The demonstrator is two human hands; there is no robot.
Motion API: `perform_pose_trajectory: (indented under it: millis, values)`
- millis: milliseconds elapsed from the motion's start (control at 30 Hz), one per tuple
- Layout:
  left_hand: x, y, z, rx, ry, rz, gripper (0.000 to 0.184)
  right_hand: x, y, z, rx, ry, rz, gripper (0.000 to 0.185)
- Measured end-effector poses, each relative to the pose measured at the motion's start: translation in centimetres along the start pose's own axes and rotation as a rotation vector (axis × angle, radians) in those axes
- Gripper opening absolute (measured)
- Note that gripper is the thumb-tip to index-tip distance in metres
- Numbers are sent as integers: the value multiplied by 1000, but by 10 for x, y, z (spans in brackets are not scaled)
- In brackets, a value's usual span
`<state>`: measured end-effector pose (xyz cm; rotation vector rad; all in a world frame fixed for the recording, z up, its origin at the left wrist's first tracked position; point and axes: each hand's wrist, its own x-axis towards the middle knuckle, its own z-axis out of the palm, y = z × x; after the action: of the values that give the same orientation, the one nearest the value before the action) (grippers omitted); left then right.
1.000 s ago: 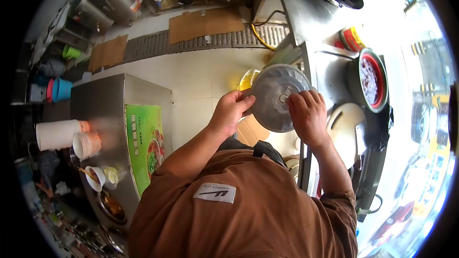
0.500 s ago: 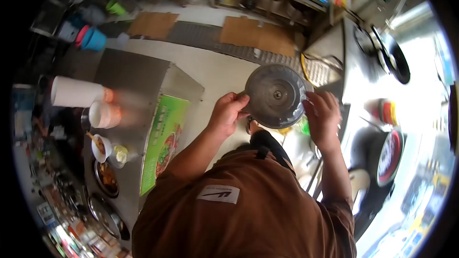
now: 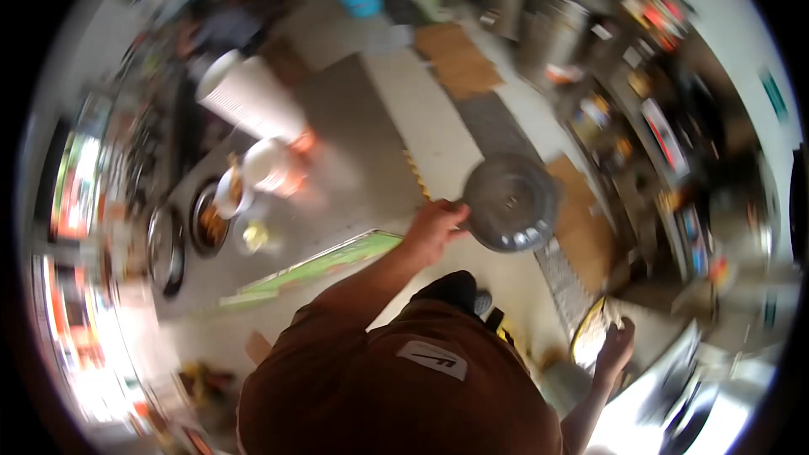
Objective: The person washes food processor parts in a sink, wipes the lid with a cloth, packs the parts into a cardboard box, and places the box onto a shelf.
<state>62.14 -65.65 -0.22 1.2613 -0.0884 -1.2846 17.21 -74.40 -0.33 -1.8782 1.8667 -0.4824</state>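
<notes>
My left hand (image 3: 438,229) grips the left edge of a round, grey, see-through lid or shallow bowl (image 3: 511,202), thumb on top, over the floor in front of me. My right hand (image 3: 617,347) is away from it at the lower right, near the metal counter. Its fingers look bent together, and a small pale thing may be at their tips, but blur hides it.
On the steel counter (image 3: 354,131) at left stand stacked white cups (image 3: 253,97), a small white bowl (image 3: 232,194) and a dish of food (image 3: 208,217). Shelves (image 3: 628,126) line the right. Brown cardboard (image 3: 459,59) lies on the floor.
The view has swung left towards the cup counter. My right hand has let go of the round lid or bowl and moved off to the lower right; my left hand still holds it.
</notes>
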Motion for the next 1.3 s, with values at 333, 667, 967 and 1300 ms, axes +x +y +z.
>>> perform_pose_trajectory:
  millis: [333, 667, 967, 1300]
  values:
    - [138, 84, -31, -464, 346, 45, 26, 379, -53, 233, -747, -258, -1167, 34]
    - [278, 247, -82, -356, 482, 334, 37, 463, -133, 273, -653, -820, -324, 37]
    - [418, 380, -118, -302, 849, 241, 21, 645, -307, 468, -277, -782, -480, 31]
    - [568, 550, -174, -472, 869, 435, 12, 903, -646, 609, -264, -684, -627, 27]
